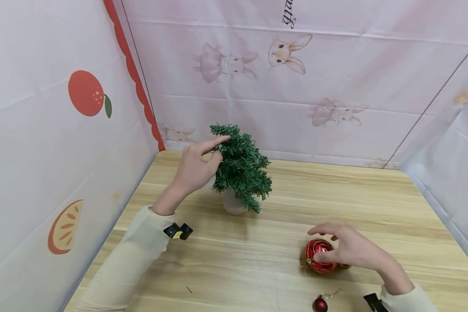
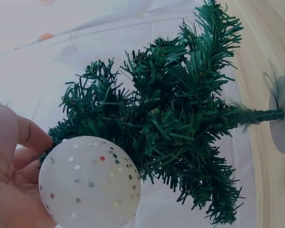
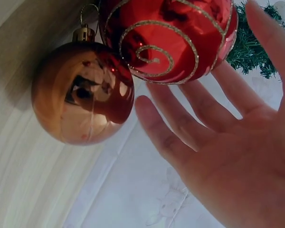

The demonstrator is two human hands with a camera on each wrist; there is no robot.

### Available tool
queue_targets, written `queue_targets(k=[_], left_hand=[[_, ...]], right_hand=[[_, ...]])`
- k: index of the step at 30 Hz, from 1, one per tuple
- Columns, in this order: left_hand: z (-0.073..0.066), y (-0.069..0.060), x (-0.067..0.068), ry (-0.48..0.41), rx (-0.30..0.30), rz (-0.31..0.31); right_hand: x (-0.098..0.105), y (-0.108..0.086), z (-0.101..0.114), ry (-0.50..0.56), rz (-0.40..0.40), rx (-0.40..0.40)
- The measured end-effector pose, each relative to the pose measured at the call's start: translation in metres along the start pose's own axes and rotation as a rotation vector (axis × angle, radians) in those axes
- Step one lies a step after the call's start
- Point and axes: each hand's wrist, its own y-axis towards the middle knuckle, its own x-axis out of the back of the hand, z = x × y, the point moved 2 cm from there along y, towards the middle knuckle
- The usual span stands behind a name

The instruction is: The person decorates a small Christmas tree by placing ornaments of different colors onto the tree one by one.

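A small green artificial Christmas tree [image 1: 243,167] stands on a pale round base [image 1: 234,203]. My left hand [image 1: 196,167] touches its upper left side, with the index finger stretched over the branches; some fingertips are hidden. In the left wrist view, a white ball ornament with sequins [image 2: 90,185] is beside that hand and the branches; its attachment is hidden. My right hand [image 1: 351,247] reaches over a red ball ornament with gold swirls [image 1: 320,255], fingers spread and the thumb in front of it. A shiny copper-gold ball [image 3: 83,95] rests against the red one near the fingertips.
A small dark red ball ornament [image 1: 320,304] with a gold string lies at the table's near side. A thin brown scrap [image 1: 189,289] is on the wood tabletop [image 1: 253,255]. Printed cloth walls [image 1: 257,95] enclose the back and sides.
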Motion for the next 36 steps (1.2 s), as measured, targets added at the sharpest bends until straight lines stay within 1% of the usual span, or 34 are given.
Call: queue_targets(k=[5,7,15,22,28,31,36], left_hand=[[0.001,0.000,-0.001,0.007,-0.004,-0.005],[0.000,0.001,-0.001,0.006,-0.005,-0.008],[-0.001,0.000,-0.002,0.006,-0.005,-0.011],[0.001,0.000,-0.003,0.012,-0.015,-0.021],[0.002,0.001,-0.003,0.015,-0.002,-0.003],[0.003,0.002,-0.003,0.013,-0.001,0.007],[0.005,0.004,-0.002,0.008,-0.015,0.013]], right_hand=[[-0.003,-0.001,-0.005,0.044,0.066,-0.016],[-0.004,-0.001,-0.006,0.065,0.081,-0.002],[-0.006,0.000,-0.011,0.109,0.140,-0.007],[-0.008,0.002,-0.011,0.088,0.132,-0.009],[-0.009,0.003,-0.011,0.089,0.134,-0.024],[-0.007,0.004,-0.009,0.070,0.120,-0.029],[0.001,0.008,-0.004,0.029,0.070,-0.039]])
